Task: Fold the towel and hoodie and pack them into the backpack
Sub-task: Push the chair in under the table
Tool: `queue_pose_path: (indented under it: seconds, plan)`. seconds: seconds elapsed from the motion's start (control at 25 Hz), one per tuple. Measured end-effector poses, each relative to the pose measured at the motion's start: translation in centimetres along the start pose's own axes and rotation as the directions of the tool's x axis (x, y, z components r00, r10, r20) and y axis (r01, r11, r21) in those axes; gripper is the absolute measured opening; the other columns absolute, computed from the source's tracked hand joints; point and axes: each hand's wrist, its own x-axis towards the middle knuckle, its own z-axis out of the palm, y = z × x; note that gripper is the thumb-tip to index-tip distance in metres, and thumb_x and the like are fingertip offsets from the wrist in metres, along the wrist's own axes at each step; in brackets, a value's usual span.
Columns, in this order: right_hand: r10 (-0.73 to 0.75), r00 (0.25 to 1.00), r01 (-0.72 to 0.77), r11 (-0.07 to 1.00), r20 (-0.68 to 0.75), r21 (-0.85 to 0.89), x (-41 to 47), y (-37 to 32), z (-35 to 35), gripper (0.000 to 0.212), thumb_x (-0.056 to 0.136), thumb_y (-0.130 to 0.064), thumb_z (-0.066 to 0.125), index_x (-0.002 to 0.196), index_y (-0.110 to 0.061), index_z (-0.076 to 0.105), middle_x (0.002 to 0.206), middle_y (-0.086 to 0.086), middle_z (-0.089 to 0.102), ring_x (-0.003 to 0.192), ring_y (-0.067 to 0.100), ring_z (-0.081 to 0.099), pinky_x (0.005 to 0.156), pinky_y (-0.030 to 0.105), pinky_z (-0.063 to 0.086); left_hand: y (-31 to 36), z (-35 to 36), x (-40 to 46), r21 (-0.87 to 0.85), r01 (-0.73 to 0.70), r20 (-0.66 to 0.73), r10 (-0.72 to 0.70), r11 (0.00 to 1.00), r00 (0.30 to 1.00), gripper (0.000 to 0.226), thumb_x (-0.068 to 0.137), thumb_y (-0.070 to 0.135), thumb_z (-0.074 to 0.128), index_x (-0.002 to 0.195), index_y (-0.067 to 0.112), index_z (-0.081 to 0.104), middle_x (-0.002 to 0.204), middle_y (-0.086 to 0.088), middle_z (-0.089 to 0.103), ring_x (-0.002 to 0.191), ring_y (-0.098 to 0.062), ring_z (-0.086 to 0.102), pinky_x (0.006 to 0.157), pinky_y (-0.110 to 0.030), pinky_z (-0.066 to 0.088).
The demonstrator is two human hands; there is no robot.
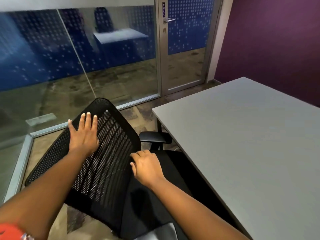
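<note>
No towel, hoodie or backpack is in view. My left hand [84, 134] lies flat, fingers spread, on the back of a black mesh office chair [110, 153] near its top edge. My right hand [147, 166] rests with curled fingers against the right side edge of the chair back, above the black seat [173, 179]. Whether the right hand grips the edge or only touches it is unclear. Neither hand holds a loose object.
A grey table [251, 144] stands to the right, with the chair's armrest [154, 136] at its corner. A glass partition [78, 58] and a glass door [187, 40] are ahead, with a purple wall [277, 40] at the right. Carpeted floor surrounds the chair.
</note>
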Motion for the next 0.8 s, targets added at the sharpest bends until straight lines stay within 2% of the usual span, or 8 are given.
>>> queue_pose_path:
  seconds: [0.12,0.2,0.24,0.32,0.44,0.52,0.64,0.8]
  plan:
    - [0.009,0.999,-0.010,1.000,0.047,0.023,0.9,-1.8,0.5,0.033,0.095,-0.025,0.044,0.120,-0.008,0.056,0.115,0.012,0.062,0.109,0.031,0.054,0.085,0.043,0.044,-2.8,0.9,0.8,-0.150,0.193,0.135,-0.174,0.970,0.976,0.077,0.095,0.039,0.041,0.150,0.009,-0.004,0.158,-0.013,-0.009,0.146,-0.030,-0.004,0.108,-0.065,0.014]
    - [0.026,0.995,-0.029,0.999,0.095,0.029,1.5,-2.9,1.0,0.034,0.096,-0.027,0.042,0.121,-0.008,0.055,0.117,0.012,0.060,0.110,0.031,0.052,0.086,0.043,0.043,-3.7,1.5,1.4,-0.330,0.312,0.264,-0.230,0.891,0.937,0.080,0.095,0.037,0.046,0.149,0.004,-0.003,0.158,-0.014,-0.008,0.146,-0.032,0.003,0.108,-0.063,0.021]
    - [0.039,0.991,-0.042,0.999,0.124,0.025,1.8,-3.6,1.3,0.034,0.096,-0.027,0.042,0.121,-0.008,0.054,0.117,0.013,0.059,0.111,0.031,0.051,0.086,0.043,0.043,-4.0,1.9,1.8,-0.381,0.355,0.305,-0.247,0.853,0.920,0.080,0.095,0.035,0.048,0.149,0.002,0.000,0.158,-0.016,-0.002,0.144,-0.033,0.010,0.109,-0.061,0.024]
    - [0.066,0.981,-0.069,0.998,0.184,0.013,2.4,-4.7,1.8,0.035,0.097,-0.028,0.042,0.122,-0.008,0.053,0.119,0.013,0.058,0.112,0.031,0.050,0.086,0.042,0.042,-4.6,2.6,2.7,-0.377,0.420,0.358,-0.289,0.826,0.888,0.078,0.094,0.036,0.050,0.147,-0.001,0.007,0.154,-0.018,0.018,0.139,-0.036,0.025,0.108,-0.056,0.029]
    - [0.128,0.953,-0.148,0.988,0.273,0.053,3.1,-6.5,2.7,0.038,0.097,-0.031,0.042,0.125,-0.007,0.052,0.121,0.014,0.056,0.115,0.031,0.047,0.090,0.043,0.042,-5.8,2.4,4.0,-0.345,0.424,0.393,-0.281,0.837,0.876,0.058,0.093,0.037,0.051,0.136,-0.001,0.040,0.138,-0.020,0.047,0.127,-0.036,0.046,0.101,-0.044,0.039]
    - [0.179,0.922,-0.235,0.964,0.342,0.128,3.3,-7.8,3.4,0.042,0.096,-0.034,0.045,0.127,-0.007,0.050,0.125,0.015,0.054,0.119,0.032,0.045,0.096,0.043,0.041,-5.7,1.7,4.2,-0.314,0.387,0.360,-0.269,0.867,0.893,0.045,0.093,0.035,0.052,0.123,0.001,0.055,0.129,-0.018,0.057,0.119,-0.033,0.054,0.094,-0.039,0.045]
    - [0.214,0.875,-0.346,0.904,0.435,0.252,3.7,-9.6,4.3,0.057,0.090,-0.043,0.052,0.135,-0.008,0.043,0.134,0.017,0.048,0.127,0.033,0.040,0.107,0.040,0.037,-4.9,0.6,4.0,-0.264,0.351,0.311,-0.265,0.898,0.913,0.038,0.090,0.030,0.055,0.117,0.003,0.059,0.122,-0.015,0.061,0.114,-0.030,0.058,0.089,-0.036,0.048]
    - [0.213,0.824,-0.452,0.805,0.525,0.384,3.5,-11.2,4.6,0.086,0.080,-0.053,0.064,0.144,-0.008,0.029,0.145,0.018,0.038,0.135,0.031,0.034,0.113,0.035,0.029,-4.4,-0.2,3.5,-0.233,0.317,0.267,-0.253,0.919,0.930,0.035,0.088,0.024,0.058,0.114,0.002,0.060,0.119,-0.015,0.063,0.110,-0.030,0.061,0.085,-0.035,0.050]
